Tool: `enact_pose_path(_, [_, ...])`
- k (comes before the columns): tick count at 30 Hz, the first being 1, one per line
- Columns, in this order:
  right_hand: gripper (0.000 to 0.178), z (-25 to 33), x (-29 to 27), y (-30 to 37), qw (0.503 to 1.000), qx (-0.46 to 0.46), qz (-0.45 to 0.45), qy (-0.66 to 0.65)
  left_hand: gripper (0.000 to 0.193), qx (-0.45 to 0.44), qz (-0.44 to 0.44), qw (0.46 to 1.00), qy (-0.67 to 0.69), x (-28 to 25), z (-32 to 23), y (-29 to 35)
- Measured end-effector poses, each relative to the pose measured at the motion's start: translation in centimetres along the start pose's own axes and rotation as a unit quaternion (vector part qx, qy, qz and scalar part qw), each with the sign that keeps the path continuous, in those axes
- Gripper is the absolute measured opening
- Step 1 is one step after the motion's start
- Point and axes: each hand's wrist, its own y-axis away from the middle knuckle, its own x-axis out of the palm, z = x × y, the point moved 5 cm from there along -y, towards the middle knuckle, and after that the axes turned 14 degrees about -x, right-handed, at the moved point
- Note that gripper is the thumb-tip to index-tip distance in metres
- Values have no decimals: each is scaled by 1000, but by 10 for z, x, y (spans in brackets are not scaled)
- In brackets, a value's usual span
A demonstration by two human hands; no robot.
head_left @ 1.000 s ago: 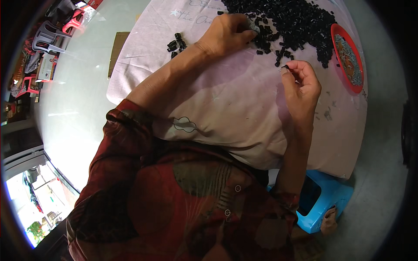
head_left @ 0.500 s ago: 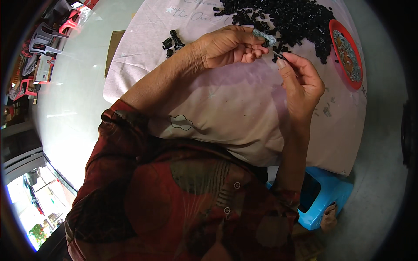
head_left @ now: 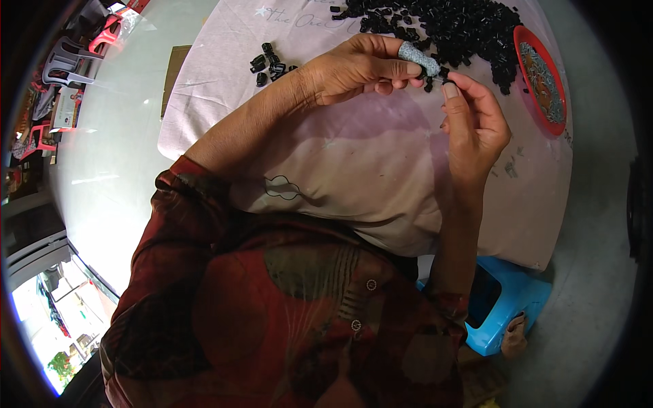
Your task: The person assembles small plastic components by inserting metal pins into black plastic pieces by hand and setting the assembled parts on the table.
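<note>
My left hand (head_left: 367,70) is closed in a pinch above the table. Its index finger wears a grey speckled fabric sleeve (head_left: 415,56). At the thumb tip a bit of a small black plastic part (head_left: 424,73) shows, mostly hidden by the fingers. Opposite it, my right hand (head_left: 474,115) pinches another small black piece (head_left: 449,82) between thumb and index finger. The fingertips of both hands nearly meet, and something thin and pale seems to lie between them, too small to name. Beyond the hands spreads a large pile of black plastic parts (head_left: 469,34).
A red bowl (head_left: 522,42) of thin metal pins stands at the right edge of the pink tablecloth (head_left: 367,177). Several black parts (head_left: 268,62) sit left of my left wrist. Loose grey pins (head_left: 511,168) lie right of my right hand. Below is a blue plastic stool (head_left: 520,299).
My left index finger with the grey sleeve has bent downward, and the left thumb has pushed forward. The right fingertips have shifted slightly right and the black piece in them has turned.
</note>
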Motion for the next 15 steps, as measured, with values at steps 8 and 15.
enact_pose_path(8, [15,4,3,3,999,33,19,-35,16,-18,-12,1000,-17,5,2,4])
enact_pose_path(15, [18,6,7,4,997,57,50,-31,21,11,-48,998,-50,5,-3,5])
